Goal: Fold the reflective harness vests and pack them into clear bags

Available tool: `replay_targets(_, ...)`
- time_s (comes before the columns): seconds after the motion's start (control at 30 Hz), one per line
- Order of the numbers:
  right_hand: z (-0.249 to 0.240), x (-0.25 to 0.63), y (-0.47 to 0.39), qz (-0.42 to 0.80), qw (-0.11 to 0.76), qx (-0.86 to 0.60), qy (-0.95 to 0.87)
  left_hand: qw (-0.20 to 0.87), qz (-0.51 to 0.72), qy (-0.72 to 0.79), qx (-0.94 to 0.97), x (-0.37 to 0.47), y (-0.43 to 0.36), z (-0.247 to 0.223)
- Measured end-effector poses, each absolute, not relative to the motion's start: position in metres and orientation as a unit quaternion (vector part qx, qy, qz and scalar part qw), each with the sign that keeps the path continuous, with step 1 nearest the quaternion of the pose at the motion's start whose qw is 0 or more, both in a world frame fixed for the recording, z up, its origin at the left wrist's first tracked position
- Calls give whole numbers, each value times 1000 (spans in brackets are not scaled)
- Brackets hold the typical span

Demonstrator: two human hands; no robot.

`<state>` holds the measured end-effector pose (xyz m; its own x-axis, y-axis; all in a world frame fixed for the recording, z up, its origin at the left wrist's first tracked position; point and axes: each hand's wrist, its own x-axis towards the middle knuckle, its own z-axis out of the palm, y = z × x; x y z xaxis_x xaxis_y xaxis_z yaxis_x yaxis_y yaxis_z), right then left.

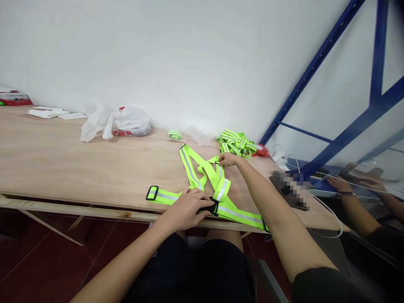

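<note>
A neon-yellow reflective harness (190,168) with silver stripes lies spread over the front of the wooden table. My left hand (187,209) is closed around its black buckle (213,207) at the table's near edge, thumb below and fingers above. Farther back, my right hand (229,160) pinches the harness's upper right strap by a small black slider (216,162). One waist strap runs left to a black adjuster (152,193). The other runs right, its end partly behind my right forearm. Several straps cross and fold over each other in the middle.
A tangled heap of reflective straps (236,142) lies at the back right by a red bag (261,150). Along the wall are a rolled strap (174,134), clear wrappers (200,134) and a white plastic bag (132,122). A blue metal frame (341,126) and a co-worker's hands (339,184) are at right.
</note>
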<state>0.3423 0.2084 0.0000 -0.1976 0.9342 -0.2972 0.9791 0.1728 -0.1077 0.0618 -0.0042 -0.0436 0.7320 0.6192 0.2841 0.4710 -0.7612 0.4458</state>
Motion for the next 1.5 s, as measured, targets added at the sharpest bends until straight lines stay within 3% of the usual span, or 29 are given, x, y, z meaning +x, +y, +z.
replay_targets(0.23, -2, 344, 213, -129, 64, 633, 760, 165, 224, 295, 914, 61, -4, -46)
replay_targets(0.8, 41, 356, 237, 78, -81, 642, 759, 150, 230, 290, 917, 62, -5, -47)
replay_targets(1.0, 44, 343, 233, 96, -65, 660, 742, 143, 228, 293, 917, 63, -6, -48)
replay_targets(1.3, -13, 331, 226, 46, 22, 686, 726, 146, 239, 289, 915, 63, -7, -50)
replay_targets(1.5, -16, 341, 224, 28, 34, 672, 740, 153, 244, 289, 913, 63, -7, -50)
